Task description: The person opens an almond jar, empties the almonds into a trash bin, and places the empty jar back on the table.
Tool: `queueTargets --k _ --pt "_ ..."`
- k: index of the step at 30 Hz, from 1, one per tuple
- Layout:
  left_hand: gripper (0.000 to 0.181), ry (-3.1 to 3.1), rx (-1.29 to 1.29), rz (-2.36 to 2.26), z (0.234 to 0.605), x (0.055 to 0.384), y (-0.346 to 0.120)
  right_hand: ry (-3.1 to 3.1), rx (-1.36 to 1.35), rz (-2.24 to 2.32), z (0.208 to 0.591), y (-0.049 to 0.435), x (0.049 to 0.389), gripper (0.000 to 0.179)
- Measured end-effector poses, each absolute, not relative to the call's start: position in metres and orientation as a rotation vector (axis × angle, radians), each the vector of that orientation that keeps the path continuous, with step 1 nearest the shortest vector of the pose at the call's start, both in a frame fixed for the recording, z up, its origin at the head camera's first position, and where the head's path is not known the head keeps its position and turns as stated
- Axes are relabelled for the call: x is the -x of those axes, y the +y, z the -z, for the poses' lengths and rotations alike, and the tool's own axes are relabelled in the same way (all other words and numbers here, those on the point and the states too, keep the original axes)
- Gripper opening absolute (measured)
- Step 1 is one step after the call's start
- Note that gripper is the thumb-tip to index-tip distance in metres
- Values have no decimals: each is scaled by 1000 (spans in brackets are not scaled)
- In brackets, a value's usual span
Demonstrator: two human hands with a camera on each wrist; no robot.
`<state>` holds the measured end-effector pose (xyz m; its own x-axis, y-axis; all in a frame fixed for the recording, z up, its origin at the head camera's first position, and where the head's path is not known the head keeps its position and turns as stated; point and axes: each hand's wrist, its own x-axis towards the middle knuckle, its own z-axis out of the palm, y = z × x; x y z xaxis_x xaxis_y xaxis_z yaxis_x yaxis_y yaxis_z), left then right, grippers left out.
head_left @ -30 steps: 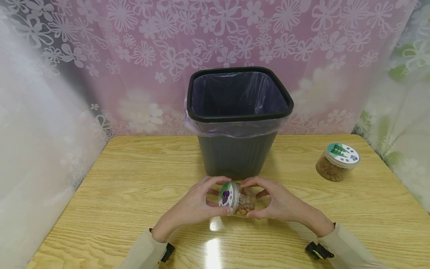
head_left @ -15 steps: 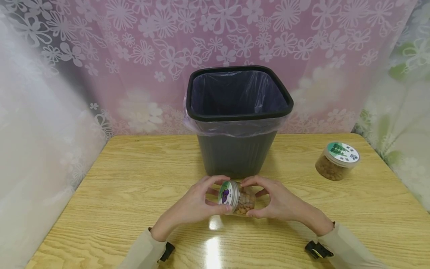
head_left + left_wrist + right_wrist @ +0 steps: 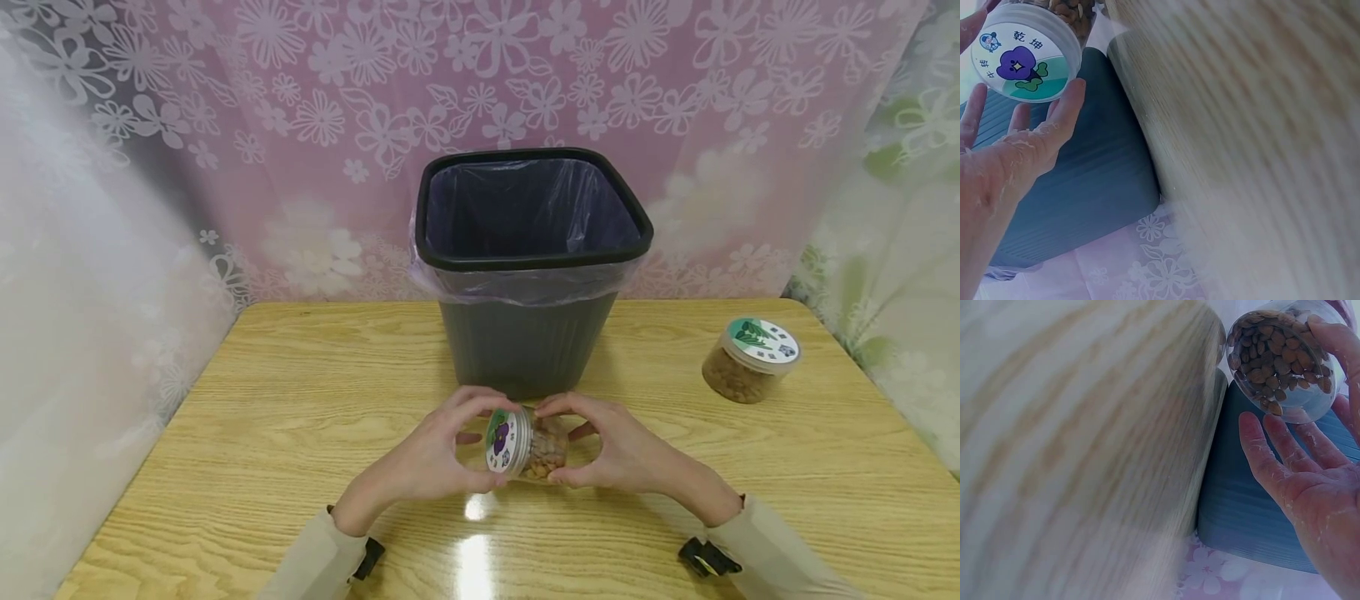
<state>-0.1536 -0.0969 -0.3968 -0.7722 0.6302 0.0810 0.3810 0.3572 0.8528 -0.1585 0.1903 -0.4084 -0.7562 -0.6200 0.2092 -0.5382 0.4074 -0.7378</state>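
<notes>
A small clear jar (image 3: pixel 549 454) of brown nuts or kernels lies tipped on its side over the table, in front of the bin. Its lid (image 3: pixel 498 443), with a purple flower-like figure on the label, faces left. My left hand (image 3: pixel 427 458) curves round the lid, index fingertip at the upper rim and thumb at the lower edge. Around the jar's base curl the thumb and fingers of my right hand (image 3: pixel 630 450). In the left wrist view a fingertip meets the lid (image 3: pixel 1029 62); the right wrist view shows the kernels through the clear base (image 3: pixel 1279 359).
A dark bin (image 3: pixel 525 342) with a black rim and a thin plastic liner stands just behind the hands. To the right is another lidded jar (image 3: pixel 738 375) with a green-and-white label. Floral curtains (image 3: pixel 322 167) hang behind the wooden table (image 3: pixel 285 400).
The left thumb has slid down off the lid's face toward its lower edge, and the left fingers have spread a little. The right hand and the jar stay nearly in place.
</notes>
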Motion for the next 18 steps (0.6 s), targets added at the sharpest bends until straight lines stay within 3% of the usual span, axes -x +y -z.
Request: queueTargets --k 18 --pt "76 2312 -911 -1428 400 155 -97 2547 1040 1282 409 190 159 62"
